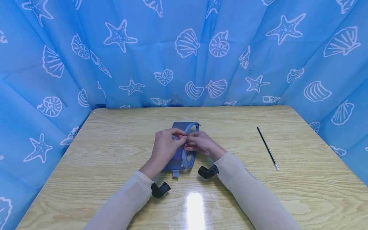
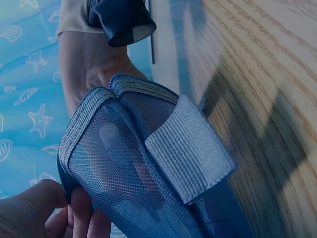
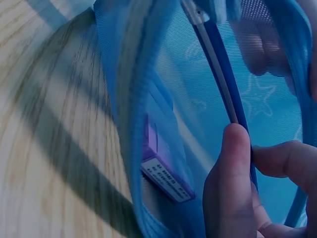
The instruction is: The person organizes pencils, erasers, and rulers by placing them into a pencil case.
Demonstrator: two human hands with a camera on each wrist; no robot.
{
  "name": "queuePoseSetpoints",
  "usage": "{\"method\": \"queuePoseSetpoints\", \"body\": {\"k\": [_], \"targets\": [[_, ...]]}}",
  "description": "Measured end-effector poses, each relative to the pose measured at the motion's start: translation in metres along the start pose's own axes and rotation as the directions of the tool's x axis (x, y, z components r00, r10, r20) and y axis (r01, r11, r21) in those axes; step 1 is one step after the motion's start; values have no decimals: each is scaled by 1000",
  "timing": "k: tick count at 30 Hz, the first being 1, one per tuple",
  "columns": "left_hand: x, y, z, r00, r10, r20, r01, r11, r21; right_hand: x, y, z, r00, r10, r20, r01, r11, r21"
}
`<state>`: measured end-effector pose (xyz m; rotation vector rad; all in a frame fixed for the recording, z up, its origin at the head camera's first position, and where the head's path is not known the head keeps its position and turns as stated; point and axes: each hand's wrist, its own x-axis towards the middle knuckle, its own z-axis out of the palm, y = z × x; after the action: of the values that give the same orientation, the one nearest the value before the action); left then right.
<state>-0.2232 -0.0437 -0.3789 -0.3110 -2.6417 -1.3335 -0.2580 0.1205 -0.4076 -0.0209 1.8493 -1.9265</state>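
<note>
A blue mesh zip pouch (image 1: 181, 126) lies near the middle of the table, its zipped mouth spread apart towards the right. My left hand (image 1: 166, 145) pinches the pouch's upper edge between thumb and fingers, which the left wrist view confirms. At the mouth, my right hand (image 1: 202, 143) pinches a slim dark pencil-like stick (image 3: 218, 64) with a silvery end between thumb and forefinger. The stick's lower part is hidden behind the fingers. Inside the pouch sits a small purple-and-white printed box (image 3: 166, 176). A pale fabric tab (image 2: 190, 148) sticks out from the pouch's near end.
A black pencil (image 1: 267, 147) with a silver end lies on the wooden table (image 1: 115, 137), right of the hands. Blue curtains (image 1: 161, 57) with shell and starfish prints surround the table's back and sides. Black wrist-worn pieces (image 1: 208, 172) protrude below both sleeves.
</note>
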Motion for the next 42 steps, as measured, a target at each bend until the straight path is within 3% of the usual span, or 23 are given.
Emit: {"method": "queuePoseSetpoints", "body": {"k": [14,21,31,42], "targets": [[1,-1,2,1000,-1,-16,1,1000,-11,17,-2,2,996,50,-76,-54,997,-47],[1,-2,3,1000,-2,-17,1,999,-34,24,-1,5,996,28,-90,-37,994,-100],[1,-3,3,1000,17,-19,-18,999,-32,35,-1,12,985,-23,-171,-33,949,-313],[3,-6,2,1000,19,-20,-19,1000,-5,40,-3,19,967,-71,-243,-25,928,-372]]}}
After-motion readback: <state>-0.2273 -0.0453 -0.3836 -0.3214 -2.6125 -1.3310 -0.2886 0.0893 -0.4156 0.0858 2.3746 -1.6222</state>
